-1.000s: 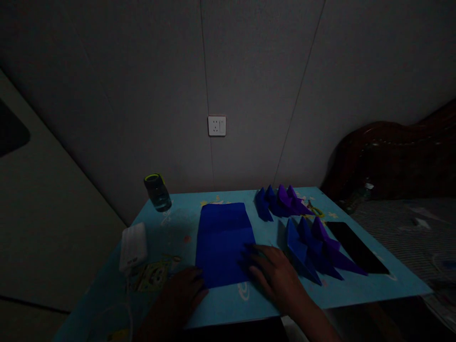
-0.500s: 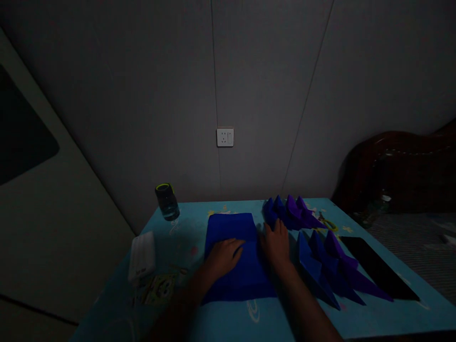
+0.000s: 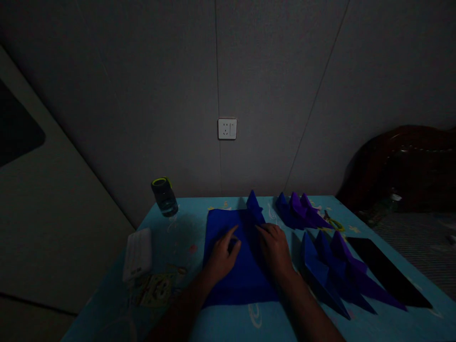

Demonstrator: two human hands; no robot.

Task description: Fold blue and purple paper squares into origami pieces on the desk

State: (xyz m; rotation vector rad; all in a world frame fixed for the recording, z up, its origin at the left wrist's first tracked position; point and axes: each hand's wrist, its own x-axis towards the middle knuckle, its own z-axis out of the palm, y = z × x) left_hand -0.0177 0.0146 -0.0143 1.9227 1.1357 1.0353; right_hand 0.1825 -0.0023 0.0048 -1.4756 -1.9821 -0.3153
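Dim worktop (image 3: pixel 188 218): blue sheet (image 3: pixel 245 280) lay under left hand (image 3: pixel 221 256) (spread) and right hand (image 3: pixel 276 247) (grip unclear). Blue folded shape (image 3: pixel 253 204) stood at its far-right corner; right-hand bump could've toppled it.

Bottle (image 3: pixel 165 198) behind white power bank (image 3: pixel 138 254); socket (image 3: pixel 227 129) on wall (image 3: pixel 160 104); dark headboard (image 3: pixel 406 175) at right.

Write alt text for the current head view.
A person's left hand and right hand are over a blue sheet on a dim, light-blue table. Folded blue and purple shapes stand at right; a bottle and white device at left.
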